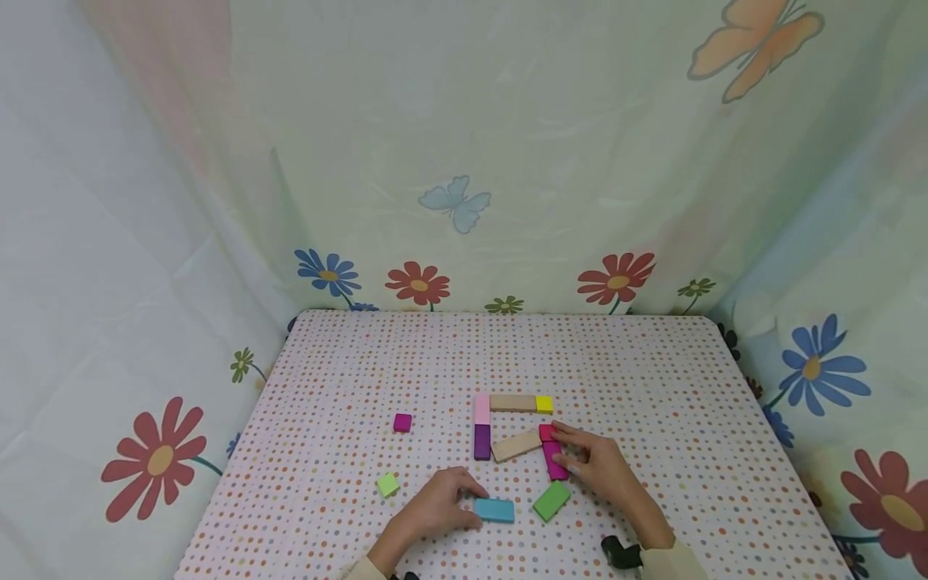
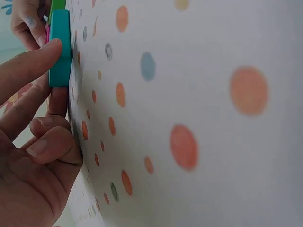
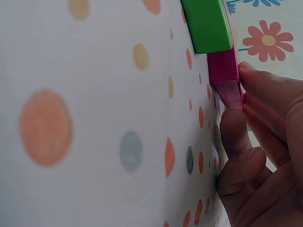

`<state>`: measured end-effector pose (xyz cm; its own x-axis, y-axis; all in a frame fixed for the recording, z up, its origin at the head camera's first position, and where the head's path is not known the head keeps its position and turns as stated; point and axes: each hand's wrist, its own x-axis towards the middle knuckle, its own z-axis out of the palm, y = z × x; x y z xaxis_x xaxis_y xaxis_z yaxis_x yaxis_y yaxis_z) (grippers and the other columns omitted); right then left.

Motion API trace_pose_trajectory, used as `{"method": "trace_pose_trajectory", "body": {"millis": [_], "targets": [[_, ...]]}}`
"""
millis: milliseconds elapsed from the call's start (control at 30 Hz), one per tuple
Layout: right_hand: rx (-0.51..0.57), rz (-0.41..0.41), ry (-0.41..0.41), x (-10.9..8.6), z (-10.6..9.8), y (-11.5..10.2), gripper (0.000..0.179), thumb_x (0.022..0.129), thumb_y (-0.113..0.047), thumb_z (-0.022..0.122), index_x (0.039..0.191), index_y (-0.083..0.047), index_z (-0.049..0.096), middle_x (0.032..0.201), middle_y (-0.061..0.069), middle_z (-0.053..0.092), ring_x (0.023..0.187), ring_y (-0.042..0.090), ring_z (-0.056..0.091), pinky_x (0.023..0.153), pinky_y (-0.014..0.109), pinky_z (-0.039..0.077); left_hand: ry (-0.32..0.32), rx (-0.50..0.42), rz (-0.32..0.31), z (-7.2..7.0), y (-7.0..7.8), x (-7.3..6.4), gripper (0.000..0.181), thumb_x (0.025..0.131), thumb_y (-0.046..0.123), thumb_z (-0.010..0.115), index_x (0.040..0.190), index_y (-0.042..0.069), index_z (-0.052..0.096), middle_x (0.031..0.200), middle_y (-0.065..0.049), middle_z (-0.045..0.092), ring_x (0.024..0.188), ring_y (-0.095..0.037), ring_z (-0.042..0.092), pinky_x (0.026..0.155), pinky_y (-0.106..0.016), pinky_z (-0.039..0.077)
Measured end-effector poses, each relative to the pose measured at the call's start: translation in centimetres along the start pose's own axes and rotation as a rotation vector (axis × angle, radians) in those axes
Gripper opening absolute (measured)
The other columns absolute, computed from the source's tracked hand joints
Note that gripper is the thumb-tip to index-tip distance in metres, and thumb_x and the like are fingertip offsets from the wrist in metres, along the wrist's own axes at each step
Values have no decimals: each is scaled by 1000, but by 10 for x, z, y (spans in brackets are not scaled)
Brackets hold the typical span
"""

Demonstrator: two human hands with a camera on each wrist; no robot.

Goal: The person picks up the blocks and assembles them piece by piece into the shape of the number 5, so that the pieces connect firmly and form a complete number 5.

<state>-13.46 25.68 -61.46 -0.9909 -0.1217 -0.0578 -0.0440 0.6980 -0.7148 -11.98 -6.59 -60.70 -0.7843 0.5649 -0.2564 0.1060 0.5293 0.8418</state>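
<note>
My left hand pinches the left end of a blue rectangular block lying on the table; the left wrist view shows a fingertip against the teal-blue side. Over at the right, my right hand has its thumb on a magenta block and its index fingertip at a small red block. Those two blocks meet end to end, beside a slanted wooden block. A green block lies just below the magenta one, and appears large in the right wrist view.
Pink and purple blocks form an upright line, with a wooden block and yellow cube along its top. A magenta cube and a lime cube lie leftward on the dotted table. A black object sits by the right wrist.
</note>
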Motion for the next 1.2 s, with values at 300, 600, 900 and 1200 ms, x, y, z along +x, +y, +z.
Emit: {"method": "trace_pose_trajectory", "body": {"millis": [300, 600, 900, 1200], "targets": [[4, -18, 16, 0, 0, 2, 44, 91, -17, 83, 134, -11, 74, 153, 8, 63, 60, 4, 40, 56, 20, 40, -33, -31, 7, 12, 7, 2, 32, 80, 11, 91, 111, 19, 83, 97, 14, 67, 78, -1, 51, 68, -17, 44], [5, -11, 12, 0, 0, 3, 45, 92, -17, 83, 135, -11, 73, 154, 7, 62, 61, 4, 40, 57, 20, 40, -33, 7, 32, 24, 12, 5, 35, 76, 13, 93, 109, 19, 83, 95, 14, 66, 76, 2, 50, 69, -14, 44], [7, -12, -8, 1, 0, 0, 45, 93, -17, 82, 136, -10, 72, 154, 8, 62, 61, 5, 41, 57, 20, 41, -39, 19, 23, 29, 18, 5, 34, 78, 11, 92, 109, 20, 82, 91, 12, 65, 70, 3, 45, 64, -14, 41], [8, -25, -7, 0, 0, 1, 44, 93, -17, 82, 136, -9, 73, 153, 9, 63, 59, 3, 40, 56, 20, 41, -41, 51, 75, 31, 20, 4, 32, 80, 14, 93, 110, 20, 83, 94, 11, 67, 70, 5, 43, 64, -13, 39]]}}
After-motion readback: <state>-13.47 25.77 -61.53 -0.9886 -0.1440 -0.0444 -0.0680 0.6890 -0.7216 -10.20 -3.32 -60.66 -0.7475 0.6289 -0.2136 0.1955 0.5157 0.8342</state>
